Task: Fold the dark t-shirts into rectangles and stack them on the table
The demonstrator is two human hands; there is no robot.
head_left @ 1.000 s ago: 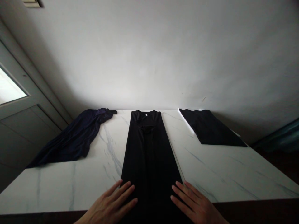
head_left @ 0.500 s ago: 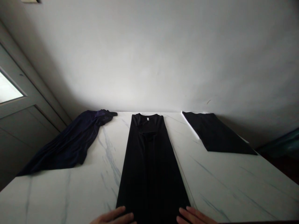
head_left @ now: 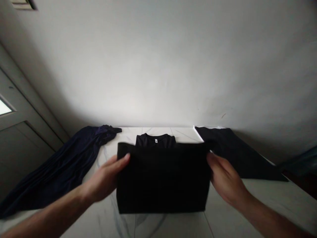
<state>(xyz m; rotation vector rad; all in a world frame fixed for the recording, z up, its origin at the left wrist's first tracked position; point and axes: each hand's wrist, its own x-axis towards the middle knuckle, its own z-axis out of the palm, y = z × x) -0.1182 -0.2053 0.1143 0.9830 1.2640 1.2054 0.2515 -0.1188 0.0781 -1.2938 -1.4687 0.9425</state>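
Black folded tee (head_left: 162,178) between L fingers (head_left: 122,159) & R fingers (head_left: 210,159), touching both.

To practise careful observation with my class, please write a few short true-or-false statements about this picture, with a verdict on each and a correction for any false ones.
1. The left hand and right hand both touch the black T-shirt. True.
2. The T-shirt's neckline is completely covered. False: the collar shows above the folded part.
3. A rumpled navy garment lies left of the T-shirt. True.
4. The flat black garment lies on the floor. False: it lies on the white marble table.
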